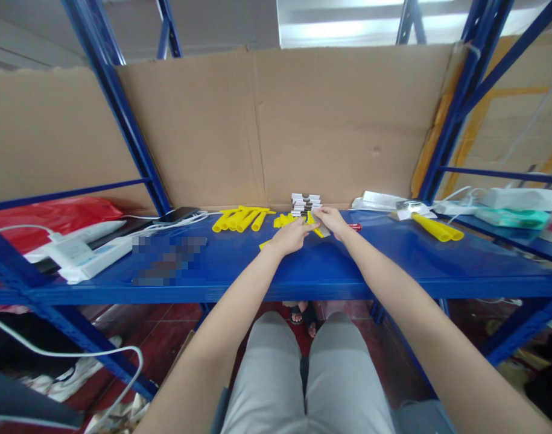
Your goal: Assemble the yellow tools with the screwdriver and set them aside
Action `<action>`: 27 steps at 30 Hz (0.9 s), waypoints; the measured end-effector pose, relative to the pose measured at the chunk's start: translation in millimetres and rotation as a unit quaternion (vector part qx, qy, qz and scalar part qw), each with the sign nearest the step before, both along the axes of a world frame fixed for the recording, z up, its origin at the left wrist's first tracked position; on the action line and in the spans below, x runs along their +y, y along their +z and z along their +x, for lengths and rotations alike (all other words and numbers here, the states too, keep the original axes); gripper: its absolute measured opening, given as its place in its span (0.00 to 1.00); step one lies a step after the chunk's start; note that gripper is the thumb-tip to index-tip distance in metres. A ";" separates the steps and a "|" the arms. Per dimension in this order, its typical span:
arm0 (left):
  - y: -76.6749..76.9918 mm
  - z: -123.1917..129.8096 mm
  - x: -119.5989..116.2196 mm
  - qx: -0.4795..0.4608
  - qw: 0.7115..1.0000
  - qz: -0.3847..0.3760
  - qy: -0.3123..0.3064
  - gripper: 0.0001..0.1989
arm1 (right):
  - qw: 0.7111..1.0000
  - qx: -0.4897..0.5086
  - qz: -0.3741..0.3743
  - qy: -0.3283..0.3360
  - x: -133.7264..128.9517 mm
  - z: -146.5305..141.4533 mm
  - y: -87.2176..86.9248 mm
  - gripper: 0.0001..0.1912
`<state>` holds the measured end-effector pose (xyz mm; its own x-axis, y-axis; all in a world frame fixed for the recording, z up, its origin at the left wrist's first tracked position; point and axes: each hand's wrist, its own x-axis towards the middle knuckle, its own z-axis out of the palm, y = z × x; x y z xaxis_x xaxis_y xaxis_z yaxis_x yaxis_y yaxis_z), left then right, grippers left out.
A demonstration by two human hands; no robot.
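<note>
My left hand (pixel 291 237) and my right hand (pixel 330 220) are close together over the blue shelf, fingers closed around a small yellow piece (pixel 318 231) between them. Loose yellow pieces (pixel 283 220) lie just behind my left hand. A small stack of white and dark boxes (pixel 305 204) stands beyond both hands against the cardboard. To the right of my right hand is a red object (pixel 355 226), partly hidden by the wrist. Several yellow tubes (pixel 242 219) lie side by side to the left. My fingertips are small in view, and partly cover what they hold.
Two yellow tubes (pixel 434 228) and silvery-white packets (pixel 379 201) lie on the blue shelf (pixel 239 265) at right. A white power strip (pixel 101 258), cables, a phone (pixel 180 214) and a red bag (pixel 67 220) are at left. Blue posts flank the cardboard (pixel 339 126).
</note>
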<state>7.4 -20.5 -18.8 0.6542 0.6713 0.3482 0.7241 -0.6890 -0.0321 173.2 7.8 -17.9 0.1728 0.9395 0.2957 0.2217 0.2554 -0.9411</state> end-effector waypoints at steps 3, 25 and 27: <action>-1.1 -1.4 2.1 -0.014 1.000 0.003 0.008 0.24 | 0.992 0.009 -0.093 0.080 -7.9 9.1 8.9 0.09; 1.6 -2.1 -1.8 0.030 0.998 0.012 0.062 0.26 | 0.964 -0.098 -0.131 0.212 -14.6 25.7 11.3 0.12; 1.6 -2.3 -1.4 0.029 0.998 0.011 0.059 0.26 | 0.963 -0.101 -0.122 0.220 -13.0 25.4 9.8 0.13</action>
<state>5.0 -21.9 -17.3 0.5902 0.7377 0.3278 0.7969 -0.5974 -0.0903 198.6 -5.2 -8.1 -0.2953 0.9545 0.0424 0.3279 0.1430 -0.9338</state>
